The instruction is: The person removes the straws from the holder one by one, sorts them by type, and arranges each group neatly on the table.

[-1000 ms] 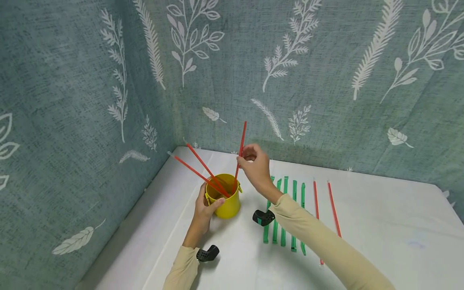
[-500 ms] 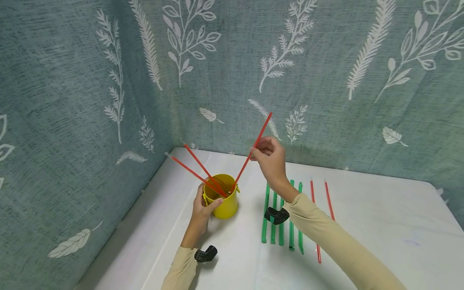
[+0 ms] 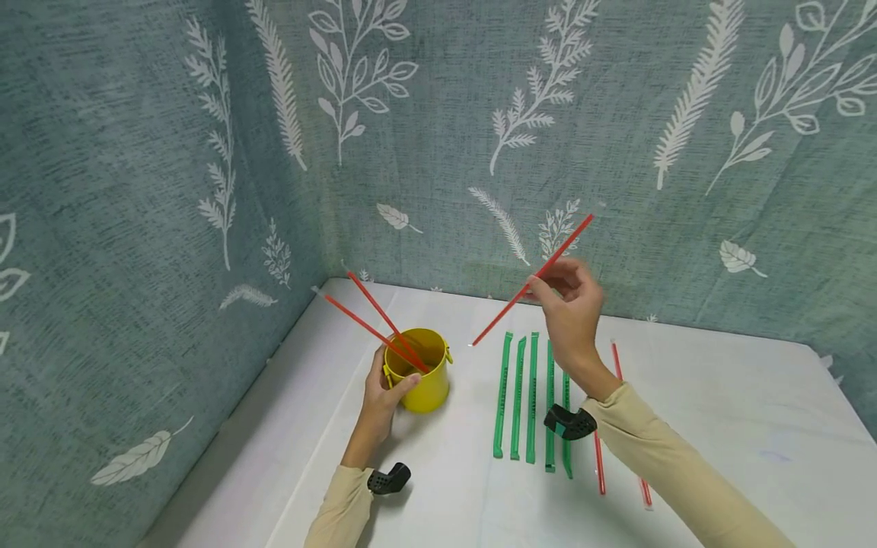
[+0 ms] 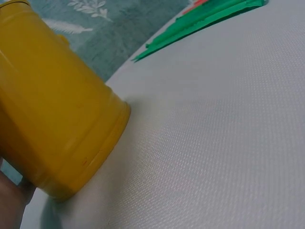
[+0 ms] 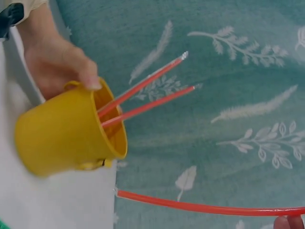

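Observation:
My left hand [image 3: 379, 403] holds a small yellow bucket [image 3: 428, 394] by its left side, thumb at the rim. The bucket stands upright on the table. Two red drinking straws in clear wrappers, a lower one [image 3: 363, 323] and an upper one [image 3: 373, 304], lean out of it to the left. To the right and above the table, my right hand [image 3: 575, 316] pinches another red straw [image 3: 503, 311] near its middle. That straw slants, its lower end apart from the bucket. In the right wrist view, only fingertips [image 5: 289, 222] show under the held straw [image 5: 205, 208].
Several green wrapped straws [image 3: 518, 396] lie side by side right of the bucket. Two more red straws, a nearer one [image 3: 600, 464] and a farther-right one [image 3: 645, 495], lie partly under my right arm. A leaf-patterned cloth wall [image 3: 438, 152] borders the white table [image 3: 726, 426].
The held red straw has come up out of the bucket and moved right with my right hand, tilting further over. My left hand keeps its hold on the bucket.

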Motion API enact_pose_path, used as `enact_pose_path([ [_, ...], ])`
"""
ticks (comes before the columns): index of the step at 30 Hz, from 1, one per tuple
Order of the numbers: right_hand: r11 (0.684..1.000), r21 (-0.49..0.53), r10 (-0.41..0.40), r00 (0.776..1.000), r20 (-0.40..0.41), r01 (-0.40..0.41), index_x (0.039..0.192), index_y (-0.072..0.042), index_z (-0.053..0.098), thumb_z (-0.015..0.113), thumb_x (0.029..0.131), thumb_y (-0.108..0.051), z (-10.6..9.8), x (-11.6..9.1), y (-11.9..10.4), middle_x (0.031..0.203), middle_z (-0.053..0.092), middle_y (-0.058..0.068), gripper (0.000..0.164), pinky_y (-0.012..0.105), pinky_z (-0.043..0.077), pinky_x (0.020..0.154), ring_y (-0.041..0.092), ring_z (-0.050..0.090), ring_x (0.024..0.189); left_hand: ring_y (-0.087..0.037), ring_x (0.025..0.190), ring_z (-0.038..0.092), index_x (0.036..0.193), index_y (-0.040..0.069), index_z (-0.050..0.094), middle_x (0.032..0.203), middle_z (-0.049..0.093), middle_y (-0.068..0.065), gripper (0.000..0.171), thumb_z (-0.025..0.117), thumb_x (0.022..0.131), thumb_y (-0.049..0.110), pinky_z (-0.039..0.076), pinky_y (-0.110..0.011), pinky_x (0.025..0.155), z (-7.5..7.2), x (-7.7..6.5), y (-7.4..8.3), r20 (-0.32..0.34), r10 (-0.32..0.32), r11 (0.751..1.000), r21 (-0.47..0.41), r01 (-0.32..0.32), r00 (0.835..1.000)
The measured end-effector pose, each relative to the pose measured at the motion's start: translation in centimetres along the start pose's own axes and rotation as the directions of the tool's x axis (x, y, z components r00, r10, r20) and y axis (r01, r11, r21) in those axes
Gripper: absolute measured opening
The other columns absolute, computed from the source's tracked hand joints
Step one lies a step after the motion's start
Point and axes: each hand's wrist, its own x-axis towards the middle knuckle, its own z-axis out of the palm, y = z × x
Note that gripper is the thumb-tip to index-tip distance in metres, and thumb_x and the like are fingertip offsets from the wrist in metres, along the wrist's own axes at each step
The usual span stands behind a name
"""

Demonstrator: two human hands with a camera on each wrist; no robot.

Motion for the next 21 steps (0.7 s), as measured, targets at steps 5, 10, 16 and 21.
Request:
enact_pose_path([
  [5,0.999,-0.017,0.04,0.999,-0.028,-0.04,0.101,0.005,0.056,0.063,0.084,0.007,-2.5,-0.2,-0.1,0.089,0.059,0.007,0.019,0.027,0.054,0.07,0.018,0.061,0.08,-0.025,0.12,0.044,0.142,0.02,0.035,0.134,0.045,-0.01,0.07,0.067,0.081,0.012,0.039,-0.034,0.1,0.1,0.0,0.1,0.003,0.002,1.0,-0.022,-0.002,1.0],
  [10,0.998,0.005,0.068,0.997,-0.046,-0.068,0.102,0.001,0.058,0.061,0.083,0.009,-4.8,-0.2,-0.2,0.09,0.058,0.014,0.021,0.03,0.056,0.066,0.018,0.062,0.074,-0.025,0.12,0.044,0.142,0.019,0.035,0.134,0.045,-0.011,0.07,0.067,0.08,0.012,0.039,-0.032,0.1,0.1,0.0,0.0,0.003,0.002,1.0,-0.019,-0.002,1.0],
  [16,0.995,0.025,0.101,0.992,-0.073,-0.099,0.101,0.006,0.057,0.062,0.082,0.011,-7.1,-0.1,-0.4,0.086,0.059,0.012,0.02,0.029,0.055,0.063,0.017,0.063,0.071,-0.024,0.12,0.043,0.142,0.019,0.034,0.134,0.045,-0.01,0.069,0.067,0.081,0.012,0.038,-0.033,0.102,0.1,0.1,-0.1,0.006,-0.006,1.0,-0.009,0.006,1.0],
  [21,0.993,-0.017,0.118,0.988,-0.097,-0.12,0.099,0.004,0.059,0.063,0.082,0.01,-8.6,-0.4,-0.6,0.086,0.06,0.011,0.019,0.027,0.055,0.06,0.017,0.063,0.07,-0.024,0.12,0.044,0.142,0.02,0.034,0.134,0.045,-0.01,0.07,0.067,0.081,0.012,0.038,-0.031,0.101,-0.1,0.1,0.0,0.014,-0.006,1.0,-0.012,0.007,1.0],
])
